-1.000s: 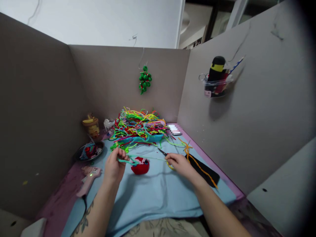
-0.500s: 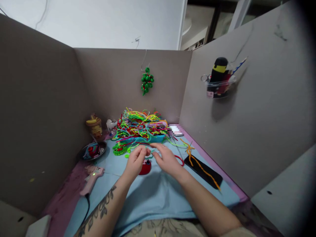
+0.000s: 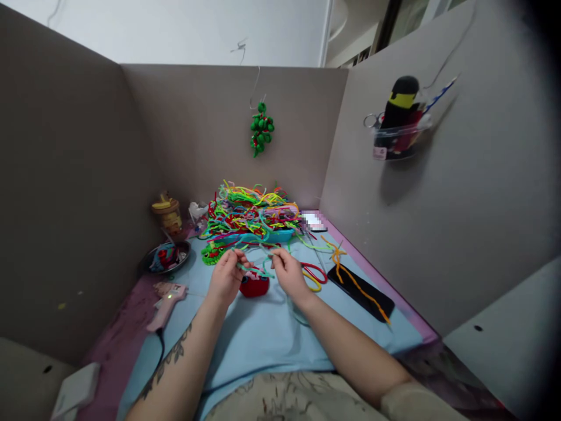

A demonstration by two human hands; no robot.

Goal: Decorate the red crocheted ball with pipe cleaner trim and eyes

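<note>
My left hand (image 3: 225, 278) and my right hand (image 3: 288, 275) are held close together over the blue cloth (image 3: 263, 339), both pinching a thin teal pipe cleaner (image 3: 256, 270) that runs between them. Just below and between the hands lies a small red fuzzy piece (image 3: 254, 286). Scissors with red and yellow handles (image 3: 313, 275) lie on the cloth to the right of my right hand. A green pipe-cleaner figure (image 3: 213, 252) sits beyond my left hand.
A heap of coloured pipe cleaners (image 3: 249, 216) fills a blue tray at the back. A pink glue gun (image 3: 166, 298) lies at left, near a dark dish (image 3: 166, 257) and a yellow jar (image 3: 168, 213). A black phone (image 3: 362, 292) with an orange pipe cleaner lies right. Grey partitions enclose the desk.
My right hand let go of the scissors, which now lie on the cloth, and moved left to meet my left hand on the teal pipe cleaner. Both hands came together above the red piece.
</note>
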